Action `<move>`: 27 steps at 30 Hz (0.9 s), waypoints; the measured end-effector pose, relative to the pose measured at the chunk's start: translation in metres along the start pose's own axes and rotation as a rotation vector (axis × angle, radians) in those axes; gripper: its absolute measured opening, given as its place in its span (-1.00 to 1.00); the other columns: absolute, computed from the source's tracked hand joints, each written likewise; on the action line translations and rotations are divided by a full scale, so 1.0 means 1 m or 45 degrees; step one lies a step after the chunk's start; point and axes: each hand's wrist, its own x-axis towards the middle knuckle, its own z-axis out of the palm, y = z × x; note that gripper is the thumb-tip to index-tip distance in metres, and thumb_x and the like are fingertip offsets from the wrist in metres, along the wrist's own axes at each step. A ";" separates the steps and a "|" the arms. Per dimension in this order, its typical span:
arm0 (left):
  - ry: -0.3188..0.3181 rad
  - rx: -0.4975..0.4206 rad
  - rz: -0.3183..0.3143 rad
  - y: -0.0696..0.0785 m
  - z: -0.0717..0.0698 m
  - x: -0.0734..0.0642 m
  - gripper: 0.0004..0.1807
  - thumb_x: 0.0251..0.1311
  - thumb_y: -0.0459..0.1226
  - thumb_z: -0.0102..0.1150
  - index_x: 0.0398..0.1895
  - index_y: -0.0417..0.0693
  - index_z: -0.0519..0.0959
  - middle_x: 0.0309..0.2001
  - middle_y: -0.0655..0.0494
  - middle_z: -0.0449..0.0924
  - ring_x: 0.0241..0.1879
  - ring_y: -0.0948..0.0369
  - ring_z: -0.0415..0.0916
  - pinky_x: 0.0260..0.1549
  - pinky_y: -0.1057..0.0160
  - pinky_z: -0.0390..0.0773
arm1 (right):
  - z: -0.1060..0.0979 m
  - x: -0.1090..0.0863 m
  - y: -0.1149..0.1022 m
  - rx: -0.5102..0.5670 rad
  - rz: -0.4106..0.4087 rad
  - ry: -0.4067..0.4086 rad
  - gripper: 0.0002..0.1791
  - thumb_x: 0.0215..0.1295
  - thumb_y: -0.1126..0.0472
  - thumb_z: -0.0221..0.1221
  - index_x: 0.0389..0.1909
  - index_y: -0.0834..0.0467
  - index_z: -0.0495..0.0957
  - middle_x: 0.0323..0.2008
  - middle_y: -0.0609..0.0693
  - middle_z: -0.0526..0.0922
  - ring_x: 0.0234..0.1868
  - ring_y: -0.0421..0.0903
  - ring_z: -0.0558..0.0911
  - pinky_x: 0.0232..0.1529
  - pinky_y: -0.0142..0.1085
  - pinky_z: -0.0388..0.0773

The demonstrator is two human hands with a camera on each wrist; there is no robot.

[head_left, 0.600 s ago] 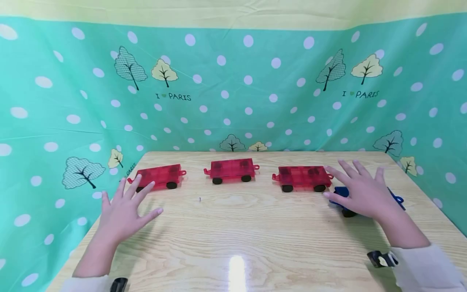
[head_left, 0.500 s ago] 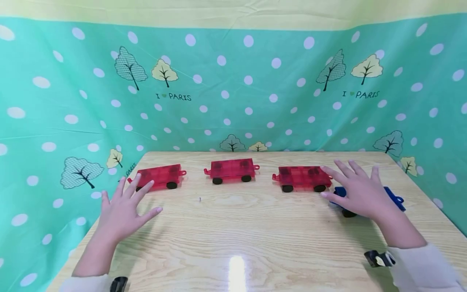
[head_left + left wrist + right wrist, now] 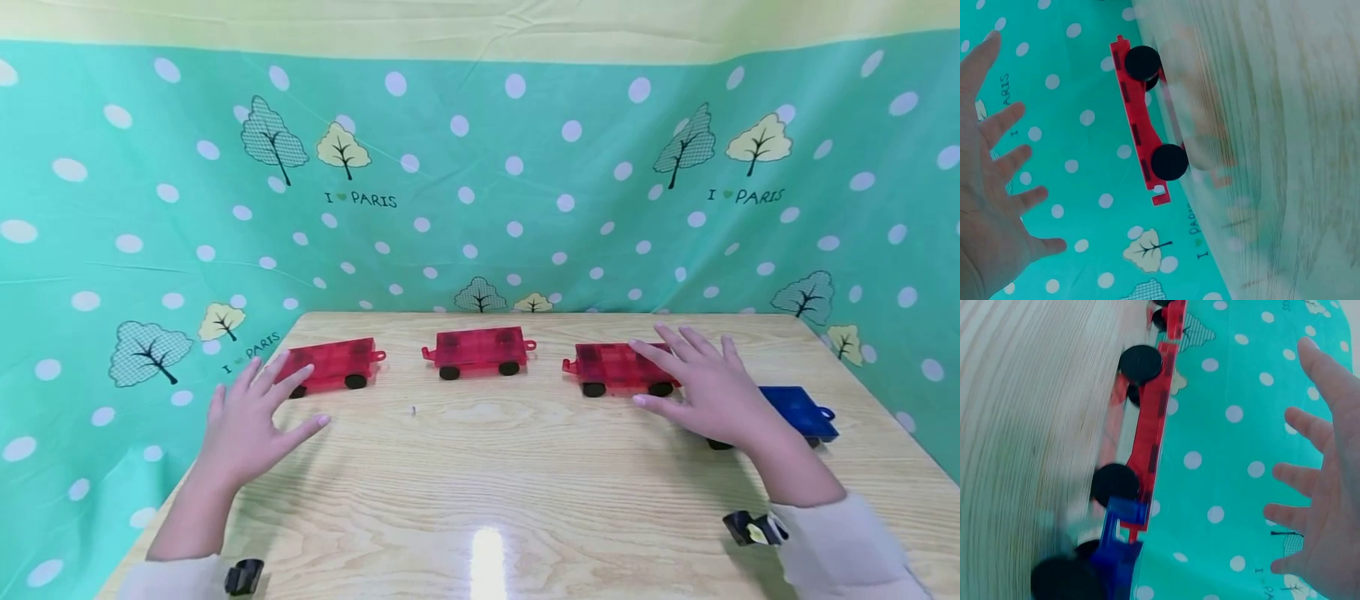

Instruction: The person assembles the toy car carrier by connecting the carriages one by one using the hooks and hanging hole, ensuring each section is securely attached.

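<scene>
My left hand (image 3: 251, 425) is spread above the table, its fingertips overlapping the left red toy train car (image 3: 341, 364) in the head view. That car shows from the side in the left wrist view, black wheels on the wood and apart from the fingers. Fingers spread wide, my right hand (image 3: 705, 387) hovers over the right red toy train car (image 3: 611, 367) and a blue toy train car (image 3: 798, 410). It partly hides both in the head view; the right wrist view shows a gap beneath the palm. Neither hand holds anything.
A middle red toy train car (image 3: 480, 348) stands near the back of the wooden table (image 3: 480, 467). One tiny dark speck (image 3: 413, 410) lies in front of it. Behind the table hangs a green dotted cloth (image 3: 517, 192).
My right hand has shifted left, uncovering more of the blue car and covering more of the right red one. My left hand has barely moved, and the cars stay put.
</scene>
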 end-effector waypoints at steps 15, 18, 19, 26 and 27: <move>0.079 -0.393 0.031 -0.006 0.000 0.011 -0.29 0.08 -0.07 0.41 0.32 -0.06 0.46 0.47 -0.08 0.12 0.40 -0.27 -0.04 0.13 -0.52 -0.03 | 0.005 0.020 -0.026 0.202 -0.172 0.032 -0.20 0.23 -0.26 0.22 0.45 -0.13 0.25 0.48 0.14 0.12 0.46 0.25 0.07 0.35 0.34 -0.26; 0.069 -0.450 0.002 -0.006 0.003 0.014 -0.30 0.07 -0.09 0.42 0.30 -0.07 0.47 0.45 -0.11 0.16 0.38 -0.27 -0.02 0.13 -0.51 0.01 | 0.005 0.025 -0.030 0.236 -0.201 0.024 -0.21 0.23 -0.25 0.23 0.45 -0.12 0.27 0.47 0.16 0.14 0.46 0.23 0.08 0.34 0.35 -0.23; 0.066 -0.462 -0.012 -0.006 0.003 0.016 -0.30 0.06 -0.09 0.43 0.30 -0.07 0.48 0.44 -0.12 0.17 0.38 -0.26 -0.01 0.11 -0.50 0.04 | 0.006 0.026 -0.032 0.248 -0.214 0.028 -0.21 0.22 -0.24 0.24 0.44 -0.10 0.28 0.47 0.17 0.15 0.45 0.23 0.09 0.33 0.35 -0.21; 0.033 -0.550 -0.032 -0.006 0.004 0.022 -0.32 0.06 -0.14 0.43 0.29 -0.09 0.48 0.43 -0.14 0.16 0.38 -0.24 0.01 0.03 -0.50 0.13 | 0.008 0.039 -0.046 0.367 -0.260 0.021 -0.15 0.12 -0.09 0.39 0.43 -0.03 0.30 0.47 0.14 0.15 0.44 0.23 0.11 0.30 0.32 0.03; 0.027 -0.558 -0.027 -0.007 0.004 0.023 -0.32 0.07 -0.15 0.43 0.29 -0.10 0.48 0.43 -0.14 0.15 0.38 -0.25 0.01 0.02 -0.51 0.13 | 0.009 0.041 -0.048 0.379 -0.268 0.019 -0.15 0.11 -0.07 0.40 0.43 -0.02 0.30 0.47 0.14 0.15 0.44 0.24 0.11 0.29 0.32 0.07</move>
